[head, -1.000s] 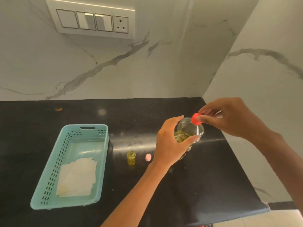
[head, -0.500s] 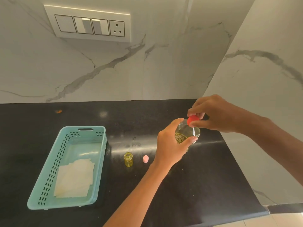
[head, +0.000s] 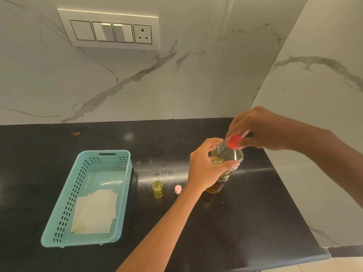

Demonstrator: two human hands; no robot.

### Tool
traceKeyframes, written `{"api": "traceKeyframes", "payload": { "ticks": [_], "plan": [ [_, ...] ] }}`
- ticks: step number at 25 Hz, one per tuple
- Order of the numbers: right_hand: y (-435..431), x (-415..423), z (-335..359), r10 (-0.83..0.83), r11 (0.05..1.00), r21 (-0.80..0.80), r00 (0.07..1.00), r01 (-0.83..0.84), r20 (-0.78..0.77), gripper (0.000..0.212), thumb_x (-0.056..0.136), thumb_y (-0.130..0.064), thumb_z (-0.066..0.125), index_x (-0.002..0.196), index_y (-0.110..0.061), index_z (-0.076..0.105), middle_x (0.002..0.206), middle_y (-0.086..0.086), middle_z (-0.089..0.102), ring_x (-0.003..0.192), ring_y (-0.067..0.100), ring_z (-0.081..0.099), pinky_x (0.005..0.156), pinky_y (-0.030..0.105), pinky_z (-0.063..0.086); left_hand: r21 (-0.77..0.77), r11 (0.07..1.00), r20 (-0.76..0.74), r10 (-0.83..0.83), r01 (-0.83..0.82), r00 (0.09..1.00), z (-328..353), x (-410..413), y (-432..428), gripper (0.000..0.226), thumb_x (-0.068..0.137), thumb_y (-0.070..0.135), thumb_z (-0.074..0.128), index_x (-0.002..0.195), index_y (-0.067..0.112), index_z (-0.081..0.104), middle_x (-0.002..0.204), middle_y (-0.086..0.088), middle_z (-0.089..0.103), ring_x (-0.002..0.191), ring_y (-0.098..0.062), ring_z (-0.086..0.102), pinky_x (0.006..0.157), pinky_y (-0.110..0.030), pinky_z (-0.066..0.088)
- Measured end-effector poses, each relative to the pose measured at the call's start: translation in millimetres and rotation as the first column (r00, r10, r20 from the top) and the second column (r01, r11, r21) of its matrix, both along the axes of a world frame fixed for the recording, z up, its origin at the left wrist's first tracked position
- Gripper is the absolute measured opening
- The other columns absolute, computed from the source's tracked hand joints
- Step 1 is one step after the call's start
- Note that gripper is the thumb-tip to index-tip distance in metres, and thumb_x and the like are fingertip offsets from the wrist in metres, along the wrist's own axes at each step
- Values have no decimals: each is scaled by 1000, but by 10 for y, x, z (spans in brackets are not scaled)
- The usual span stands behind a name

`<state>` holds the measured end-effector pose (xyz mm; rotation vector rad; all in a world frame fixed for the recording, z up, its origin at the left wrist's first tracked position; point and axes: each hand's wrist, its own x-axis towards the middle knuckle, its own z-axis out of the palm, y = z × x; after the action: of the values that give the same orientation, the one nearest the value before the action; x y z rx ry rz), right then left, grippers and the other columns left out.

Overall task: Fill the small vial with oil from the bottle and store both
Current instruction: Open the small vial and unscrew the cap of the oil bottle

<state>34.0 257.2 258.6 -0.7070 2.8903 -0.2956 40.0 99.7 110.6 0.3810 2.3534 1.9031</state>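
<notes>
The left hand (head: 202, 167) wraps the shoulder of the oil bottle (head: 228, 155), which stands upright on the tabletop (head: 245, 213). The right hand (head: 259, 128) pinches its red cap (head: 234, 141). The thin ribbed plastic is likely squashy and slick, so grip the ribs firmly. The open vial (head: 157, 189) nearby looks light and tippable.

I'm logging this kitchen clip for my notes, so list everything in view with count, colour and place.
counter: one, black, along the wall.
basket: one, teal, on the counter's left.
paper sheets: a few, white, inside the basket.
vial: one, yellowish, uncapped, right of the basket.
pink cap: one, pink, on the counter beside the vial.
bottle: one, clear with yellow oil, right of the pink cap.
red cap: one, red, on the bottle's top.
switch panel: one, white, on the wall above the basket.
left hand: one, grips the bottle.
right hand: one, pinches the red cap.
</notes>
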Motion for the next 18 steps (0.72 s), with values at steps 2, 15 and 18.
{"api": "traceKeyframes", "payload": {
  "ticks": [2, 15, 18],
  "plan": [
    [35, -10, 42, -14, 999, -45, 996, 18, 92, 31, 76, -16, 84, 102, -30, 76, 102, -17, 70, 90, -2, 67, 84, 18, 56, 5, 1000, 8, -4, 4, 1000, 5, 5, -6, 63, 65, 39, 92, 120, 36, 61, 111, 28, 63, 112, 4, 59, 102, -32, 54],
    [5, -9, 4, -85, 995, -57, 996, 85, 2, 46, 67, -46, 80, 107, -24, 75, 93, -10, 68, 79, 4, 66, 73, 21, 58, -9, 1000, -6, -5, 5, 1000, -33, 19, -11, 63, 68, 39, 90, 123, 35, 60, 112, 28, 62, 111, 8, 58, 103, -33, 53],
    [-26, 6, -29, -40, 998, 52, 997, 44, -63, 30, 77, -39, 78, 100, -20, 79, 88, -8, 72, 72, 4, 64, 67, 21, 55, -16, 1000, -14, -6, 6, 1000, -35, 15, -6, 64, 68, 40, 90, 124, 33, 60, 119, 20, 64, 117, -1, 59, 104, -35, 53]
  ]
}}
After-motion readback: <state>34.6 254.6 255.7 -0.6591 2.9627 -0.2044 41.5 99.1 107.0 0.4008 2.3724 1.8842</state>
